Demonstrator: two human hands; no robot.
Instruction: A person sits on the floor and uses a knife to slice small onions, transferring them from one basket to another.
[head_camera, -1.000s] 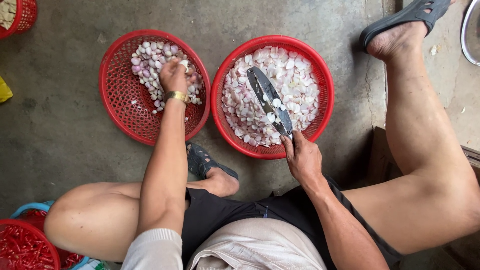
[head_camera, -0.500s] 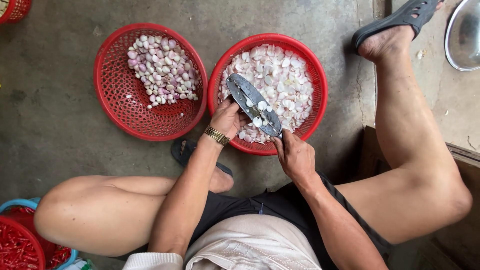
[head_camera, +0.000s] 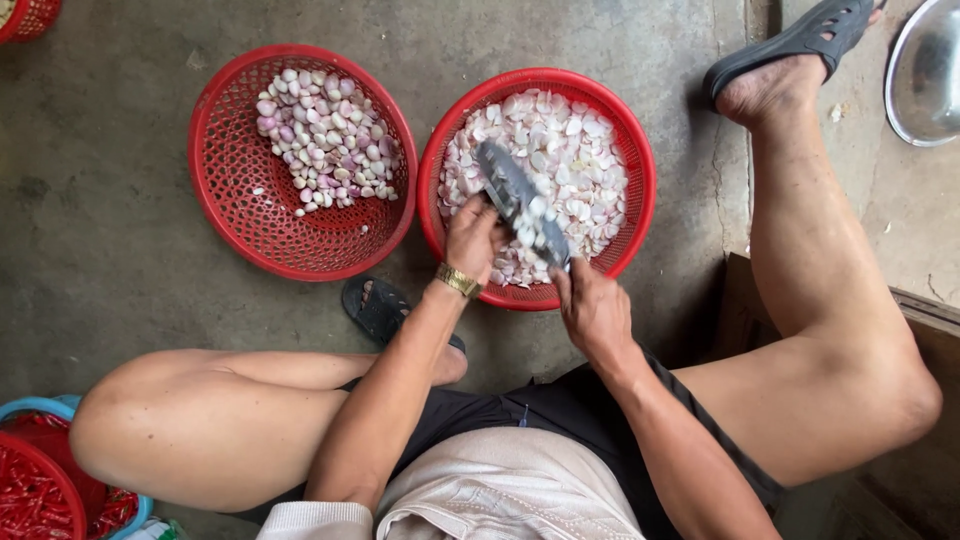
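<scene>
Single head camera, looking straight down, close over lap, hands, floor baskets.

A broad grey knife, flecked with pale bits, lies slanted over the right red basket. That basket holds pale peeled shallot pieces.

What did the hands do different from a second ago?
The left hand left the basket of whole shallots and crossed over to the basket of peeled pieces, where it now meets the knife blade. The right hand kept hold of the knife handle throughout. Both red baskets and the legs stayed put.
</scene>
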